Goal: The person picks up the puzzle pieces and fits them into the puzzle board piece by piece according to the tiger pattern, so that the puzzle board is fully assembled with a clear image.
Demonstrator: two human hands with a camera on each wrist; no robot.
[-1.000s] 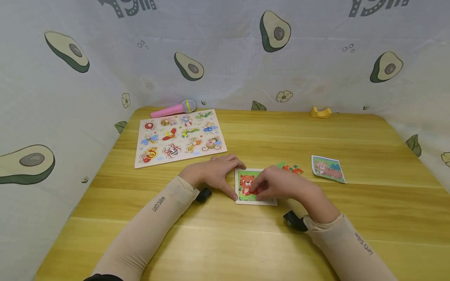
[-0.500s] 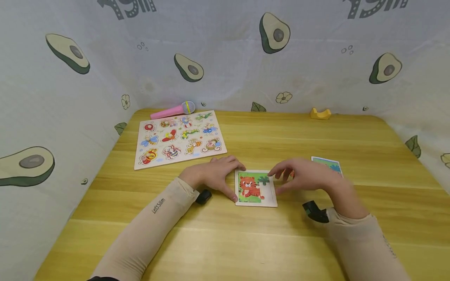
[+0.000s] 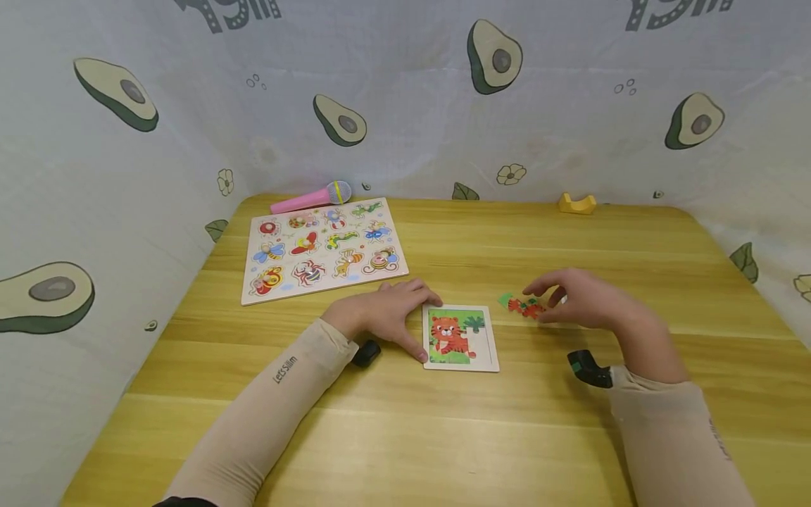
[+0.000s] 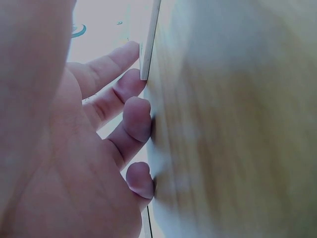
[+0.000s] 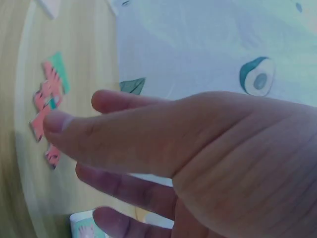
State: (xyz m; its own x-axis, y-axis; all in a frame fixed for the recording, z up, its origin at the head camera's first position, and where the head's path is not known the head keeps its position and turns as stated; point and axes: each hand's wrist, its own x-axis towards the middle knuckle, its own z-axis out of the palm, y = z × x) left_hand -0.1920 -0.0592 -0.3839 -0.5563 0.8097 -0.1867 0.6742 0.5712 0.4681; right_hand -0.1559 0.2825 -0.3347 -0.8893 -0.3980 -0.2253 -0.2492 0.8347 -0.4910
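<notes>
In the head view a small tiger jigsaw board (image 3: 484, 352) lies flat on the table. Its tiger picture (image 3: 447, 338) fills the left and upper parts, while the lower right shows bare white backing. My left hand (image 3: 388, 310) holds the board by its left side, thumb at the near corner and forefinger at the far corner. To the board's right lies a small cluster of loose orange and green puzzle pieces (image 3: 521, 307). Over the cluster's right end is my right hand (image 3: 586, 303), thumb and fingers apart. No piece shows between those fingers in the right wrist view.
A large insect peg puzzle (image 3: 326, 250) lies at the back left, with a pink toy microphone (image 3: 310, 201) behind it. A yellow curved block (image 3: 577, 204) stands near the back edge. The right wrist view shows part of a picture card (image 5: 84, 225).
My right hand has left the board and moved right to the loose pieces. A green bush piece now shows at the board's upper right. My left hand stays in place.
</notes>
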